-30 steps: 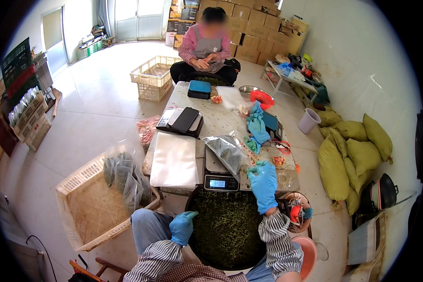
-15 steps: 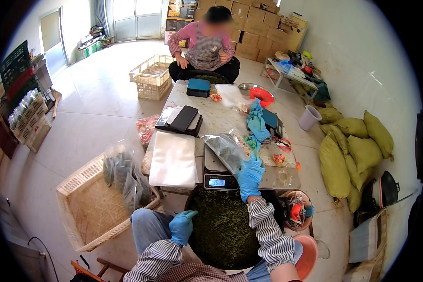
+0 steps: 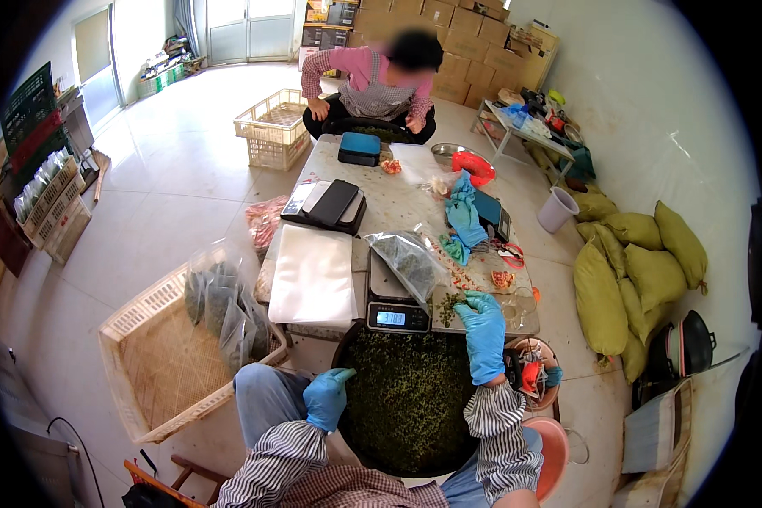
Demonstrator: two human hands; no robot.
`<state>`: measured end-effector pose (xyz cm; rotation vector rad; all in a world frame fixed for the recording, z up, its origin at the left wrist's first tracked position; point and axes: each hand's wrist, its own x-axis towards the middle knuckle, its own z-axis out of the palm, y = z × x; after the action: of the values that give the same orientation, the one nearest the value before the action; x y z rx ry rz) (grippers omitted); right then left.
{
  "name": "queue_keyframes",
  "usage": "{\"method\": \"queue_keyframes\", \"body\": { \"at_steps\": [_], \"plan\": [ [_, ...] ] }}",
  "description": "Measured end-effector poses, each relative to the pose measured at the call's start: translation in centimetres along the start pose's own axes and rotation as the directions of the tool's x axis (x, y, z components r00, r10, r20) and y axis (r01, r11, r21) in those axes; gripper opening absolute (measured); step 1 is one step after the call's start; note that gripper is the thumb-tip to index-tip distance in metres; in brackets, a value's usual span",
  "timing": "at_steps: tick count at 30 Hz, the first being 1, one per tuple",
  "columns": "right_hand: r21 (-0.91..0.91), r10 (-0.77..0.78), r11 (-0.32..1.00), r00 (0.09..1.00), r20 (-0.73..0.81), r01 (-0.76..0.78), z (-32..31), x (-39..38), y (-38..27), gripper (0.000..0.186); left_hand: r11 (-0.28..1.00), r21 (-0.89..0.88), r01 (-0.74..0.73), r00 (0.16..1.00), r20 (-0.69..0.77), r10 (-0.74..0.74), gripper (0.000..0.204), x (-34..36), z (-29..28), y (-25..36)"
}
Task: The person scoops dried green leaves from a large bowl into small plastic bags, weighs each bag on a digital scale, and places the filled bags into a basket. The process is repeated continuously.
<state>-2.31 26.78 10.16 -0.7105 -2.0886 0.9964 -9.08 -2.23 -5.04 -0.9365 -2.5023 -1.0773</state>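
Observation:
My right hand (image 3: 483, 328), in a blue glove, is at the table's front edge, its fingers pinched together at a small heap of dried green leaves (image 3: 448, 310). Beside it, a clear bag (image 3: 411, 261) partly filled with green leaves lies tilted on a digital scale (image 3: 389, 317) with a lit display. My left hand (image 3: 325, 400), also blue-gloved, is curled closed above my knee at the rim of a large dark basin (image 3: 406, 406) full of loose green leaves. What its fingers may hold is hidden.
White sheets or flat bags (image 3: 311, 275) lie left of the scale. A plastic crate (image 3: 157, 372) with filled bags stands on the floor at left. Across the table (image 3: 398, 203) sits a co-worker (image 3: 372, 89). Green sacks (image 3: 601, 296) and a pink tub (image 3: 552, 457) are at right.
My right hand has left the bag and moved right and down to the leaf heap. The bag has settled lower on the scale. The co-worker leans further forward. My left hand stays put.

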Motion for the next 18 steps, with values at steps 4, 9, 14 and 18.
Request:
{"method": "queue_keyframes", "body": {
  "at_steps": [4,9,14,18],
  "plan": [
    [0.051,0.044,0.998,0.998,0.040,-0.046,-0.9,-1.2,-1.1,0.022,1.000,0.021,-0.006,1.000,-0.007,0.006,0.026,0.0,-0.2,-0.3],
    [0.070,0.067,0.995,0.998,0.017,-0.069,-1.9,-2.3,-0.3,0.022,1.000,0.011,0.008,1.000,0.011,-0.008,0.026,0.1,-0.3,0.1],
    [0.016,0.049,0.999,0.999,0.017,-0.049,-1.7,-2.4,-0.3,0.021,1.000,-0.006,0.018,1.000,0.000,-0.018,0.026,-0.3,0.0,-0.4],
    [-0.030,0.014,0.999,1.000,-0.007,-0.014,-1.3,-2.2,0.0,0.021,1.000,-0.026,0.017,1.000,-0.005,-0.018,0.031,-0.4,0.3,-0.6]
  ]
}}
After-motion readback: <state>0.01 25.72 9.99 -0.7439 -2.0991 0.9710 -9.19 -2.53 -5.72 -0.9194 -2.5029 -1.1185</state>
